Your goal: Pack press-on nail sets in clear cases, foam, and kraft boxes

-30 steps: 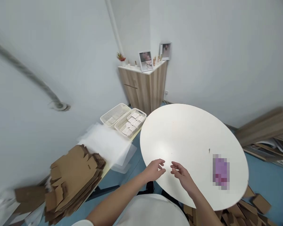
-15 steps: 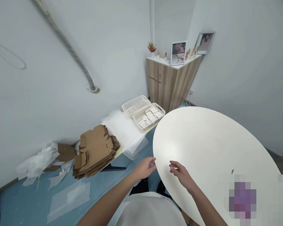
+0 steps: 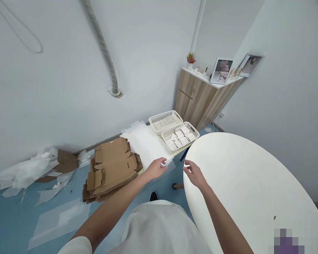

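Far bench (image 3: 178, 151): right basket (image 3: 172, 132) holds small white packets (image 3: 179, 134); left basket (image 3: 161, 118), flat pale pieces (image 3: 165, 122). Left hand (image 3: 155, 168), right hand (image 3: 195, 174): both grips apart, empty, fingers loosely curled.

Left hand (image 3: 155, 168) and right hand (image 3: 195, 174) apart, both empty

The left is near white sheets (image 3: 143, 141) and flattened cardboard (image 3: 113, 165), the right by the white table (image 3: 241, 176) – two baskets (image 3: 187, 144) beyond, one holding small white packets (image 3: 184, 133)
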A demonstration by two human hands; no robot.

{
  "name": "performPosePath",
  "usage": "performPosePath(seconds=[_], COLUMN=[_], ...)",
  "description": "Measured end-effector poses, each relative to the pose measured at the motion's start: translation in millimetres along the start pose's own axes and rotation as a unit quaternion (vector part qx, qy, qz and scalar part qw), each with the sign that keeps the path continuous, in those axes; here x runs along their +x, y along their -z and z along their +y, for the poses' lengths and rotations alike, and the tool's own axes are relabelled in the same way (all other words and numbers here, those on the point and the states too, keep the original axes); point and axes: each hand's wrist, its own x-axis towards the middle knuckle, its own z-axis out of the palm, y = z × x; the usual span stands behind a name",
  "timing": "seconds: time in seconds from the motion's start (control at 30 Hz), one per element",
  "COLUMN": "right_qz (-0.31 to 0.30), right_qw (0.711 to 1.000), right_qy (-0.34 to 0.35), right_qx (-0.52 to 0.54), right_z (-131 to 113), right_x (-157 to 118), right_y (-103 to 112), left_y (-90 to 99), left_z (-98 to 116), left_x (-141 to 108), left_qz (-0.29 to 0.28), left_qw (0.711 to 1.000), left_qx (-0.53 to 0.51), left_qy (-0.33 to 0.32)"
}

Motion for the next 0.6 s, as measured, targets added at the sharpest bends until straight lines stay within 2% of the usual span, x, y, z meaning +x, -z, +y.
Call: performPosePath(seconds=[0.1,0.17,0.37,0.47,0.6], right_qz=[0.013,-0.002,-0.034,-0.041,-0.029], right_qw=[0.991,0.982,0.971,0.970,0.971], right_qy=[0.033,0.042,0.028,0.027,0.032], right_qx=[-0.130,-0.183,-0.234,-0.238,-0.237], right_z=[-10.2,-12.6,-10.4,-7.2,1.0], right_x=[7.8,9.3,19.7,41.4,91.7], right_y=[-5.8,-9.1,-7.7,-1.7,3.9], left_y=[22.1,33.1,49.8,51.8,51.0], left_z=[-11.5,-15.6,-17.5,-15.3,-10.7], left_x=[14.3,22.2,50.9,72.9,112.7], left_qz=[-0.001,-0.012,-0.055,-0.066,-0.074], left_qw=[1.000,1.000,0.998,0.997,0.997], left_qx=[0.004,0.005,0.004,0.003,0.005], left_qy=[-0.012,-0.019,-0.036,-0.044,-0.036])
